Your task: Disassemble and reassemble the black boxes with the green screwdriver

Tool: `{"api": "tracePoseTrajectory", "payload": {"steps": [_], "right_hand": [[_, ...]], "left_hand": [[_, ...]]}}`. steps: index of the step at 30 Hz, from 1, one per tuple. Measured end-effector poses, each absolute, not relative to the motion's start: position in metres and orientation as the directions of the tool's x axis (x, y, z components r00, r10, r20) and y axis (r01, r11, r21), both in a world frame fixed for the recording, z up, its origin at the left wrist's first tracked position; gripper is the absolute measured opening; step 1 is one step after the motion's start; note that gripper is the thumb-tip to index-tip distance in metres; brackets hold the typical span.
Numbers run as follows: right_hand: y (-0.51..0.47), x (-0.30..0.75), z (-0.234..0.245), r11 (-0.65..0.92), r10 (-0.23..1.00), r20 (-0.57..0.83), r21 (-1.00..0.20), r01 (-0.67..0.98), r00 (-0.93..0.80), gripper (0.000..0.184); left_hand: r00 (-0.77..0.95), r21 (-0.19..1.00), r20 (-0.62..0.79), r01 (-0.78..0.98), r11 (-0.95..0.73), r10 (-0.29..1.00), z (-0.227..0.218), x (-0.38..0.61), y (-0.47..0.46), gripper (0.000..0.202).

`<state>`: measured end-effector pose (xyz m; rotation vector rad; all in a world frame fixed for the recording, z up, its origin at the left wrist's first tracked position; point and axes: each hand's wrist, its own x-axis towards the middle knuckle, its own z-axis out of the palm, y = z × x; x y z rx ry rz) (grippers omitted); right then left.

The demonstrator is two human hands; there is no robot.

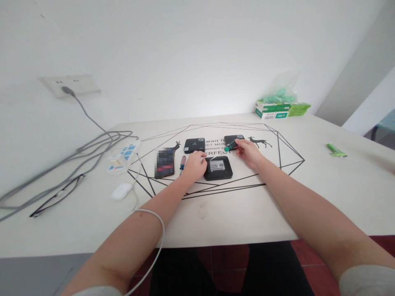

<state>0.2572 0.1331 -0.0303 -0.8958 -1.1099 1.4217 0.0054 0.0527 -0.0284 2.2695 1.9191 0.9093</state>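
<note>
My right hand grips a screwdriver by its green and black handle. The thin shaft slants down to the left, to the upper left corner of a flat black box with a white label facing up. At that same corner is my left hand, its fingers curled in close to the tip and the box's left edge. Whatever those fingers hold is too small or hidden to make out. A second screwdriver, with a reddish clear handle, lies left of my left hand.
Two more black boxes lie behind, one left and one right. A phone, power strip, white charging case, glasses and grey cable are leftward. Cartons stand back right; a green packet lies right.
</note>
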Motion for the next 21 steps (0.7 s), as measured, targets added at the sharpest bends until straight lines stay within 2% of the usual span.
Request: {"api": "tracePoseTrajectory", "payload": {"steps": [9,21], "right_hand": [[0.1298,0.2549,-0.0293,0.01,0.987,0.056,-0.955,-0.296,-0.148,0.053],[0.1296,0.2533,-0.0301,0.018,0.985,0.062,-0.965,-0.26,-0.161,0.057]], "left_hand": [[0.137,0.318,0.423,0.903,-0.289,0.896,-0.03,0.0066,0.0514,0.022],[0.166,0.357,0.442,0.868,-0.343,0.881,-0.0239,0.0074,0.0465,0.03]]}}
